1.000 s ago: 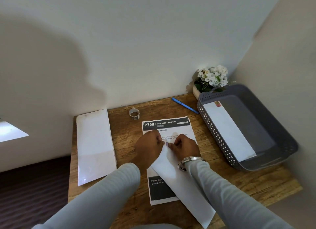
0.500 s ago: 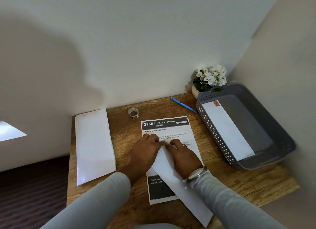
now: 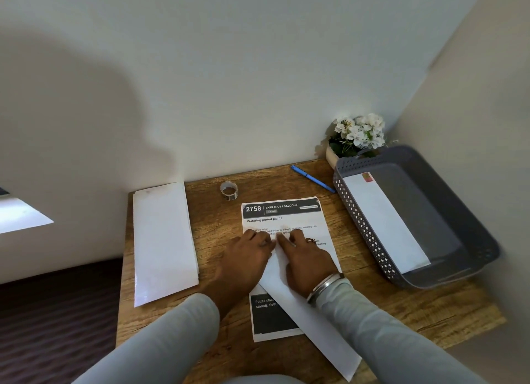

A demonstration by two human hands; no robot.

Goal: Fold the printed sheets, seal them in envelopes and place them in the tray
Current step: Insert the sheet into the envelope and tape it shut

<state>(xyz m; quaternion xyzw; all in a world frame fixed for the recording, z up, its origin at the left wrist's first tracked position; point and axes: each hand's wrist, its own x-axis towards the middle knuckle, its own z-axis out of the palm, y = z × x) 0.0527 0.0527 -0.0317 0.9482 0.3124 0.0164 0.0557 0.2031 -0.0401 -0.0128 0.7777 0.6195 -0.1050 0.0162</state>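
At the bench's near edge, two pale grey sleeves (image 3: 387, 340) reach in. Between them lies a long white paper envelope (image 3: 315, 326). Its long axis runs diagonally, with one end near the near edge towards the right and the other pointing to the far left under the hands. It is plain and unmarked on the side that shows.

The envelope lies across a white printed sheet (image 3: 304, 220) in the middle of the bench, whose long axis runs from near to far. The sheet has a black header at its far end reading "2758 ENTRANCE / BALCONY" and a black block at its near end.

The left hand (image 3: 246, 262) and right hand (image 3: 307, 264) lie flat on the envelope's far end. Their fingers (image 3: 284, 241) are straight and close together and press down, with the fingertips of the two hands almost meeting. A silver bangle (image 3: 325, 284) circles the right wrist.

Along the left edge sits a stack of white envelopes (image 3: 165, 240). At the right edge, a grey perforated plastic tray (image 3: 361, 223) holds one white stamped envelope (image 3: 384, 220).

Near the far edge are a small roll of clear tape (image 3: 229, 190) and a blue pen (image 3: 312, 178). A pot of white flowers (image 3: 360, 133) stands in the far right corner. The wooden bench (image 3: 218, 226) stands against a pale wall (image 3: 258, 82).
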